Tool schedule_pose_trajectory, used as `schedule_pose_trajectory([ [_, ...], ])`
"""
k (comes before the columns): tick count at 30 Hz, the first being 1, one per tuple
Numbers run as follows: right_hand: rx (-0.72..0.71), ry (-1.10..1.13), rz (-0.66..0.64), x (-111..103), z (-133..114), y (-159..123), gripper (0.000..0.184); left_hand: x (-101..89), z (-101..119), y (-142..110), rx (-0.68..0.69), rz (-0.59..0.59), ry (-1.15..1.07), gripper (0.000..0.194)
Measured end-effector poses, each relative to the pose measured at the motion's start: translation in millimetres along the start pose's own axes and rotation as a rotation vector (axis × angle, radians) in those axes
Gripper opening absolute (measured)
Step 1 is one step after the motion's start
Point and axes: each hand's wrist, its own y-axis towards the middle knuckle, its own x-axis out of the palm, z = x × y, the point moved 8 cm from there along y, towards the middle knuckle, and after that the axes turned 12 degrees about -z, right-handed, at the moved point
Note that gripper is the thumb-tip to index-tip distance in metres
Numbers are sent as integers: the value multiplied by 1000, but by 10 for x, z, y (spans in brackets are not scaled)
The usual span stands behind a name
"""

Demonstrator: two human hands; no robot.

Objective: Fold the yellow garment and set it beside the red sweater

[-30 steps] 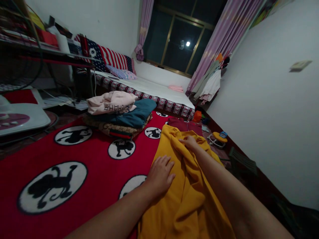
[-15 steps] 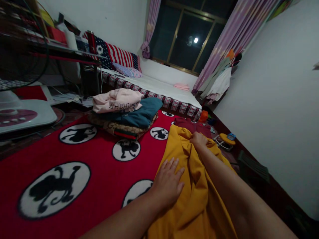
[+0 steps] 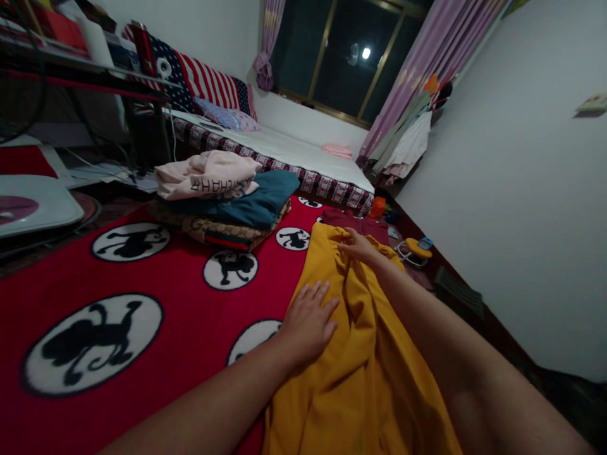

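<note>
A mustard-yellow cloth garment [image 3: 360, 373] lies spread lengthwise on a red pile rug with white circles holding black animal shapes [image 3: 156, 297], along the rug's right edge. The left hand [image 3: 308, 322] rests palm down on the near left side of the garment, fingers spread flat and gripping nothing. The right hand [image 3: 359, 248] reaches to the far end of the garment, its fingers laid on a bunched fold there; whether they pinch the cloth cannot be told. Beyond the garment's far end, touching it, lies a dark red piece of clothing [image 3: 353, 224]. To the garment's far left on the rug sits a stack of folded clothes [image 3: 222, 202], a pale pink top over a teal one. Behind the stack stands a low bed with a white sheet [image 3: 294, 155].
</note>
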Motion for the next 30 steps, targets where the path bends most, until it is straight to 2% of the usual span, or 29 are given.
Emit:
schedule_pose_trajectory([
  [5,-19,40,40,-102,19,-907,28,-52,15,-3,12,9,-13,44],
  [9,-1,110,72,-75,46,-1709,21,-72,14,-7,27,20,-9,41],
  [12,85,136,103,-44,100,-2086,20,-99,18,-13,59,49,0,37],
  [15,204,320,94,62,219,-2211,34,-135,25,-36,96,86,-33,30],
  [18,305,571,115,225,338,-2175,57,-169,10,-71,119,125,-169,26],
  [20,332,664,173,313,383,-2118,61,-196,-27,-76,124,157,-301,27],
  [23,265,700,289,375,369,-2049,53,-246,-143,12,79,194,-491,29],
  [26,152,705,364,395,305,-2049,45,-336,-244,233,17,217,-623,34],
  [28,112,710,364,411,269,-2070,40,-432,-221,413,21,246,-614,35],
  [30,104,698,350,420,244,-2091,34,-500,-142,585,27,264,-514,34],
])
